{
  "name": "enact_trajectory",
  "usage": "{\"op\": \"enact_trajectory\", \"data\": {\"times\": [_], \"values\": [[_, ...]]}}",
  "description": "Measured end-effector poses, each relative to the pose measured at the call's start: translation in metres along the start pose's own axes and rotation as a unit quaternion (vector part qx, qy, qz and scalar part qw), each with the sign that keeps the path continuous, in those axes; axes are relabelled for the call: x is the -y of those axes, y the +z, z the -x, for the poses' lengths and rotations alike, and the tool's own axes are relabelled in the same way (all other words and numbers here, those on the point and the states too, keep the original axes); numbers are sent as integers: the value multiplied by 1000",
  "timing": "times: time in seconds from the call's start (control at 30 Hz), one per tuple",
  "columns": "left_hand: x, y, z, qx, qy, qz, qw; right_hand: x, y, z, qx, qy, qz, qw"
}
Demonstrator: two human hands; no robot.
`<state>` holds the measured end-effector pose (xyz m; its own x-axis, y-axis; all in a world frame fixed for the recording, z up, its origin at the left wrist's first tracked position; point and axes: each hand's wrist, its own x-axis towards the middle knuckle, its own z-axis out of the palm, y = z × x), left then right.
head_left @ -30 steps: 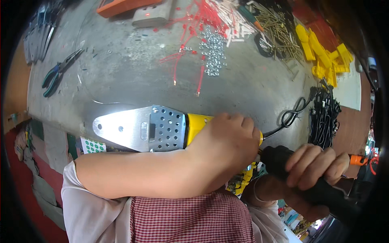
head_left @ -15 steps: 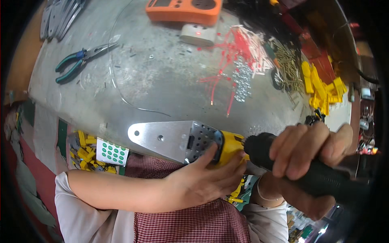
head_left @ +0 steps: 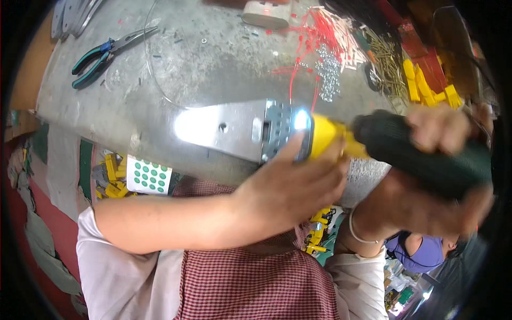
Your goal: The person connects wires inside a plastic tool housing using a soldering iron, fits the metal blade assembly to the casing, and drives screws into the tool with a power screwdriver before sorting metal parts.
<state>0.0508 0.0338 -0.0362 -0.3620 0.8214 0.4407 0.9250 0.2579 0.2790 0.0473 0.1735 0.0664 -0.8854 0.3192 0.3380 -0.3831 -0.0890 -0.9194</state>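
Observation:
My left hand (head_left: 298, 178) is wrapped round the yellow body of a pipe welding iron (head_left: 234, 130), which I hold above the table's near edge. Its flat, tapered silver plate has a hole and points left, and a perforated metal guard joins the plate to the yellow part. A bright glare lies on the guard. To the right, my right hand (head_left: 434, 133) grips a dark power screwdriver (head_left: 426, 149), its front end pointing at the yellow end of the iron. Motion blurs the right hand, and I cannot tell whether the bit touches the iron.
Long-nose pliers (head_left: 101, 58) lie at the far left of the grey table (head_left: 213, 69), beside a thin wire. Red-and-white leads (head_left: 325, 32), small metal parts (head_left: 328, 74), screws (head_left: 392, 61) and yellow plastic parts (head_left: 421, 88) lie far right. A white socket block (head_left: 266, 13) sits at the back.
In the picture, the welding iron and both hands sit higher and a little to the right. The far table things have shifted up too, so the view has tilted down.

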Motion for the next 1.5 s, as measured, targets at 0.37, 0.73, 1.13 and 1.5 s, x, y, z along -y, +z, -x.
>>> {"op": "enact_trajectory", "data": {"times": [0.37, 0.73, 1.13, 1.5], "values": [[36, -5, -14, -7, 135, -5, 991, 17, 5, 50, 189, -146, -66, 969], [31, 8, -12, -83, 107, -7, 991, -6, -13, 35, 369, -36, -114, 922], [28, -12, -10, 66, 115, -30, 991, 44, -36, 57, 167, -151, -45, 973], [8, 16, -13, -51, 44, -41, 997, 8, -63, 33, 384, -47, -131, 913]]}}
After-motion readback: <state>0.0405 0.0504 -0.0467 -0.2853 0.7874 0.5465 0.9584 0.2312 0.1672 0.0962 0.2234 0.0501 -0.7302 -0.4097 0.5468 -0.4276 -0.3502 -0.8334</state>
